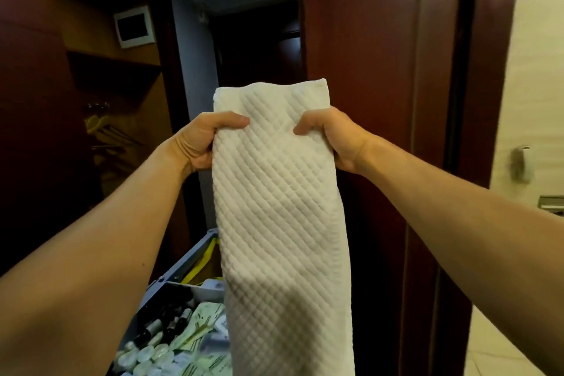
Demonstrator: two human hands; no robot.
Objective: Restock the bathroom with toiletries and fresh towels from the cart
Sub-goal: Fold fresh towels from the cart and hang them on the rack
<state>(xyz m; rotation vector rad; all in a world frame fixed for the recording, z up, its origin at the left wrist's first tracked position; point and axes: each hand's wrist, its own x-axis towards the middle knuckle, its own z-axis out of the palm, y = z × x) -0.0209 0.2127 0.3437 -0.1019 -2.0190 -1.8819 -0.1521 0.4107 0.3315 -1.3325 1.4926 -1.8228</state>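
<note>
Holding a white towel up between both hands

Gripping: the left hand [203,139] clutches the left edge of the white quilted towel [280,207], thumb laid across its front, fingers curled behind. The right hand [331,137] grasps the right edge at the same height, thumb likewise on the front. Both hold near the towel's top; a short flap stands above the thumbs, and the long folded length hangs straight down between the forearms, its lower end running out of view at the bottom.

Below and left of the hanging towel, near: a grey cart tray [183,262], with small dark bottles [166,325], green-and-white sachets [201,319] and clear round caps [146,356] in it. The towel hides the tray's right part.

Right: dark red wooden door frame [381,70]; past it, pale tiled wall [537,101], blurred. Far left: open wooden closet with hangers [103,128] and a small white wall panel [134,26].
</note>
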